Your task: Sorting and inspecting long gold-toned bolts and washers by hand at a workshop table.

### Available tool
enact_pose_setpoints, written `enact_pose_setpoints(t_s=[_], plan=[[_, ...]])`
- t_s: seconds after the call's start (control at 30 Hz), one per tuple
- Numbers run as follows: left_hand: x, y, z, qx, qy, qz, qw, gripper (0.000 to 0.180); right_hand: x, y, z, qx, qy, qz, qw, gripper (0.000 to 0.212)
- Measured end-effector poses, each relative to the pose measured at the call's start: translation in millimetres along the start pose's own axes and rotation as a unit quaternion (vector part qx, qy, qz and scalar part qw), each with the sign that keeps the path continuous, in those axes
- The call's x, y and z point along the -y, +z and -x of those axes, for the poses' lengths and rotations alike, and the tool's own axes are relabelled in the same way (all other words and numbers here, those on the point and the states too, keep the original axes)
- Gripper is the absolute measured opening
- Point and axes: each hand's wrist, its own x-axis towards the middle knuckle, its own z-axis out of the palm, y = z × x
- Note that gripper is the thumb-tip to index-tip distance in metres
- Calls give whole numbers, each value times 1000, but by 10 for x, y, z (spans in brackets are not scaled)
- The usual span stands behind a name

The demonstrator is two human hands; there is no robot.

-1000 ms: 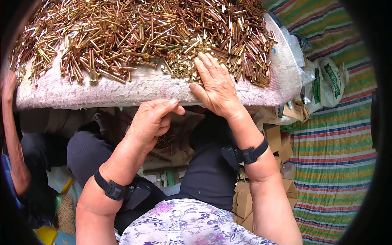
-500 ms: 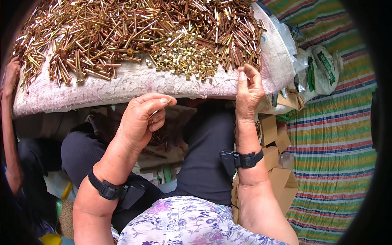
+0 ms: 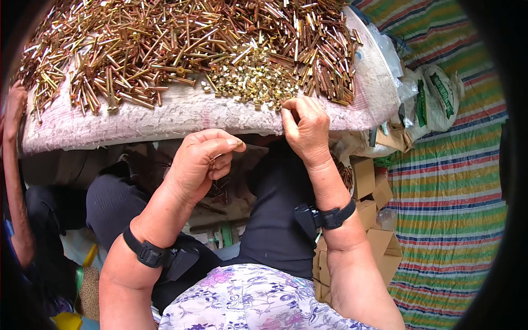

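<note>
My left hand (image 3: 201, 157) is closed in a pinch in front of the table's near edge. Between its thumb and forefinger is a brass-coloured bolt, mostly hidden by the fingers. My right hand (image 3: 308, 124) reaches over the edge, thumb and forefinger curled together at the near right side of a heap of small gold nuts (image 3: 250, 77). What its fingertips hold, if anything, is too small to make out. Around and behind the nuts spreads a large pile of long, thin brass and copper-coloured bolts (image 3: 148, 49).
A pale, worn cloth (image 3: 181, 113) covers the work surface. At the far left another person's hand (image 3: 15, 102) rests by the pile. Open cardboard boxes (image 3: 379, 242) and a white sack (image 3: 443, 91) stand to the right, on a striped sheet (image 3: 445, 236).
My right hand has moved left, from the bolts at the right to the edge of the nuts. My left hand has shifted slightly right, still pinching.
</note>
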Motion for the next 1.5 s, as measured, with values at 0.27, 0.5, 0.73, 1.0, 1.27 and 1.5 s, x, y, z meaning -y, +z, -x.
enact_pose_setpoints(t_s=[0.27,0.5,0.73,1.0,1.27,1.5], plan=[[-33,-32,64,39,19,35,998,13,452,-249,96,104,189,-432,875,11],[-76,-16,134,41,9,10,999,13,835,-189,113,111,197,-531,817,30],[-120,-60,213,39,20,4,999,12,1006,-127,150,100,192,-536,816,30],[-112,-89,226,37,31,10,999,10,1057,-74,209,39,187,-545,816,31],[-142,-94,241,31,34,4,999,10,1090,-58,186,58,150,-521,838,32],[-113,-100,239,13,84,-126,988,10,1142,-27,194,55,168,-454,873,27]])
